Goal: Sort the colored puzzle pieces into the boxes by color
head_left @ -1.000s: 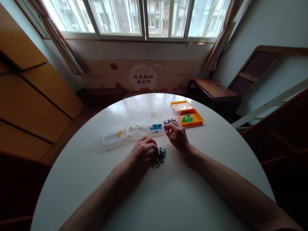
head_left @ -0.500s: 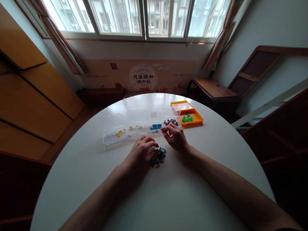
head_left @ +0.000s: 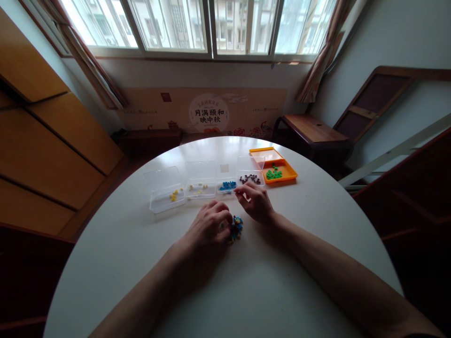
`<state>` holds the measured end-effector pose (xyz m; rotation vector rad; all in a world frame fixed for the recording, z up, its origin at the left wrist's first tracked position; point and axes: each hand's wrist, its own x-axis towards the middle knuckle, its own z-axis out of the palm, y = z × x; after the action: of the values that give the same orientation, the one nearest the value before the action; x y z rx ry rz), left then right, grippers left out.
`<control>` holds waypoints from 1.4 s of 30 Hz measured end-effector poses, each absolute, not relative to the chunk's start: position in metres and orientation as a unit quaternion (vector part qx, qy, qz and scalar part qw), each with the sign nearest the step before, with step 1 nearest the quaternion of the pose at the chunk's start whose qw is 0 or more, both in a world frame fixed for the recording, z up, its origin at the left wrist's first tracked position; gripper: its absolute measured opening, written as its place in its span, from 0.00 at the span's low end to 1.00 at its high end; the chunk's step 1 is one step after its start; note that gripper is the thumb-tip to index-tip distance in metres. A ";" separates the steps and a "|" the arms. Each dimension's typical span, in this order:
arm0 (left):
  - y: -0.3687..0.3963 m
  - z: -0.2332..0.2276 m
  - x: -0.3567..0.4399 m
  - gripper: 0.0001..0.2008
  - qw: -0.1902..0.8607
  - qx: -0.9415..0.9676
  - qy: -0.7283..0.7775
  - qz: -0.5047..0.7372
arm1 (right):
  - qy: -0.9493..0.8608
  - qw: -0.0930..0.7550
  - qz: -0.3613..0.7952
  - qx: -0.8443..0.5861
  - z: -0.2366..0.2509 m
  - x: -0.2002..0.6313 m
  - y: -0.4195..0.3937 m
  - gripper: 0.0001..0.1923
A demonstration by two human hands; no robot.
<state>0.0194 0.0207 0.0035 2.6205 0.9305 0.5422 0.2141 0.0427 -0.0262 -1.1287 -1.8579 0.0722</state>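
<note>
My left hand (head_left: 211,223) is bent over the left side of a small pile of mixed blue, yellow and brown toy bricks (head_left: 237,226). Its fingers are curled, and a speck of green shows between them; what they grip is too small to make out. My right hand (head_left: 258,203) hovers just in front of a clear box holding blue bricks (head_left: 227,185). Thumb and forefinger are pinched together there, and anything between them is hidden. Beyond that hand lie dark brown bricks (head_left: 251,179) in another clear box.
Two open clear boxes with yellow bricks (head_left: 174,195) and pale yellow bricks (head_left: 199,191) stand at the left. An orange tray (head_left: 289,175) with green bricks (head_left: 274,173) is at the right. All rest on a round white table (head_left: 141,263); a wooden stool (head_left: 315,129) stands behind.
My left hand's fingers have closed in at the pile and now cover more of its left side. My right hand has barely shifted, staying pinched before the blue bricks' box.
</note>
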 end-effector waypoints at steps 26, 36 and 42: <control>0.024 0.003 0.024 0.04 0.166 0.904 0.364 0.150 | -0.765 0.463 0.028 -0.447 -0.027 0.215 0.043 0.07; 0.027 -0.003 0.020 0.05 0.208 0.892 0.346 0.204 | -0.766 0.469 0.032 -0.439 -0.026 0.214 0.042 0.07; 0.039 -0.006 0.015 0.07 0.282 0.825 0.380 0.310 | -0.796 0.476 0.022 -0.374 -0.026 0.211 0.040 0.06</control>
<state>0.0147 0.0392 -0.0060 2.2090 1.0168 0.8308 0.2112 0.0404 -0.0257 -0.9147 -1.9444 0.0545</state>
